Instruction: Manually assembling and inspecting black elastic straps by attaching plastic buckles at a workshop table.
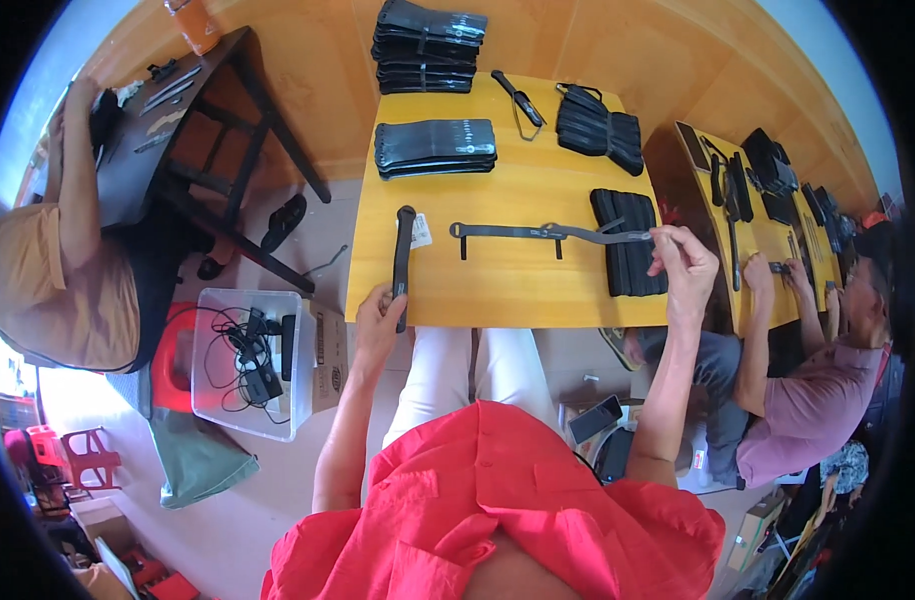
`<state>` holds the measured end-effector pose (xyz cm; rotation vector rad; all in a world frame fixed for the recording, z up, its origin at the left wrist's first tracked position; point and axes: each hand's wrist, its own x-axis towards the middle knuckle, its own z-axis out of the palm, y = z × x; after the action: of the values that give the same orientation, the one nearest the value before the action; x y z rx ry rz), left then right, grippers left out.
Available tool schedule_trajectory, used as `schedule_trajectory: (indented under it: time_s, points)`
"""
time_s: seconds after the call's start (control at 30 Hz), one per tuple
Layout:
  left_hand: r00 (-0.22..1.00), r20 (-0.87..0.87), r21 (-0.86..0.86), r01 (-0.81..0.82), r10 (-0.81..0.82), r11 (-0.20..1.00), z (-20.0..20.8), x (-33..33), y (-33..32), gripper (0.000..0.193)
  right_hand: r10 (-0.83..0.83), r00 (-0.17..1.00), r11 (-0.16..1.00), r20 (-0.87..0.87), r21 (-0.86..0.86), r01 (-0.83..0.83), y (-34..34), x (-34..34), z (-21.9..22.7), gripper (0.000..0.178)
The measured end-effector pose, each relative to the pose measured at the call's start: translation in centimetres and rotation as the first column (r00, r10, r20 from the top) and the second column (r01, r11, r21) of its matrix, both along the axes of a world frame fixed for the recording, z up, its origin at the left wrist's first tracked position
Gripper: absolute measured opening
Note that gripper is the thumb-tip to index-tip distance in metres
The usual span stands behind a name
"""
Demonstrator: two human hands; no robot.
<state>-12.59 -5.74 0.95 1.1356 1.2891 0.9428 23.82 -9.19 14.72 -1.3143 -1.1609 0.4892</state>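
Note:
Near the table's left edge my left hand point(380, 312) is closed round the lower end of a black padded strip point(405, 255), which points away from me. A white label point(421, 230) lies beside it. At the table's right my right hand point(686, 262) pinches the end of a thin dark strap point(503, 231). That strap runs leftward across the table to a ring at its far end, with a small buckle midway. Two short black tabs point(464, 248) show under it. Its right part passes over a bundle of black padded strips point(633, 272).
Stacked black pieces point(436, 148) and a tied black bundle point(600, 130) lie on the yellow table point(518, 300). A strip with a wire loop point(519, 103) sits between them. Co-workers sit at both sides. A clear bin of cables point(210, 380) stands on the floor at left.

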Motion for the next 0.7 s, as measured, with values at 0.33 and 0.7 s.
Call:
schedule_trajectory:
  time_s: [0.33,0.7]
  points:
    - [0.679,-0.697,0.243,-0.078,0.230,0.967,1.8,2.1,0.2,0.042,0.235,0.966,0.957,-0.108,-0.149,-0.249,-2.3,-1.9,1.1,0.016]
    - [0.891,-0.454,0.525,0.278,-0.012,0.804,6.7,6.6,0.5,0.049,0.640,0.750,0.758,0.166,-0.299,-0.580,-1.3,-7.9,0.8,0.021]
